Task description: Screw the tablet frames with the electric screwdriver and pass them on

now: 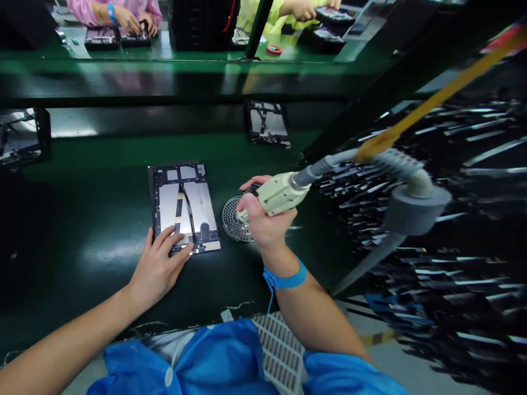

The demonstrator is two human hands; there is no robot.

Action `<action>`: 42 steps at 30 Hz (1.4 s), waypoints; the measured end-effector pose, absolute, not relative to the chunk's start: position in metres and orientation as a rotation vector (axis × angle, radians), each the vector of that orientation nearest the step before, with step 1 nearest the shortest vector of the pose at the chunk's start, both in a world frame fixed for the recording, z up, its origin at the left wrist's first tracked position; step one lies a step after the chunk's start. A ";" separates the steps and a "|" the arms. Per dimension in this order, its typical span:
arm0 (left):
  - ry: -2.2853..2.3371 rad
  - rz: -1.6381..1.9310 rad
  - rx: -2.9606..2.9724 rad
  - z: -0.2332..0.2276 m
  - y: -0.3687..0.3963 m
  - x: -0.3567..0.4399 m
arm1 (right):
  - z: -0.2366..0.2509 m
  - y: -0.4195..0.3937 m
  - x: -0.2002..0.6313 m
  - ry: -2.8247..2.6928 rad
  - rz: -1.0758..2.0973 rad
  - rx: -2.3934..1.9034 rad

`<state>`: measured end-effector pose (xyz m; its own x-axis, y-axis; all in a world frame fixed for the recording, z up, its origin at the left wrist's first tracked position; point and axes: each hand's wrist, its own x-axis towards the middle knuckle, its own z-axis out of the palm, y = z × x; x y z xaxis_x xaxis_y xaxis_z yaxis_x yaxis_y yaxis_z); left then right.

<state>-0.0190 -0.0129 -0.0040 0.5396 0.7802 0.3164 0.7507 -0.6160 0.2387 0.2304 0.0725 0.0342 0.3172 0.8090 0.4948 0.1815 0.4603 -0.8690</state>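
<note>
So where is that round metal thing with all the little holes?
In the head view, the round metal disc lies on the green bench, between the open tablet and the right hand holding the screwdriver.

A second panel lies far on the green bench, a dark tray at its left edge. Beyond, two co-workers' hands work over trays, a red tape roll lying between them.

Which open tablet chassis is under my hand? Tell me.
The nearest tablet chassis: the left hand rests on its lower edge. The farther chassis lies untouched.
</note>
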 end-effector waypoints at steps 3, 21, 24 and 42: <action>1.323 0.650 2.662 -0.006 -0.012 -0.019 | 0.033 0.072 0.230 -1.205 0.540 -1.052; 1.313 0.750 2.523 -0.007 0.004 -0.016 | 0.036 0.075 0.228 -1.135 0.598 -0.993; 1.329 0.769 2.523 -0.009 0.005 -0.014 | 0.049 0.070 0.224 -1.111 0.565 -0.982; 1.348 0.747 2.488 -0.008 0.004 -0.009 | 0.036 0.038 0.168 -1.392 0.967 -0.788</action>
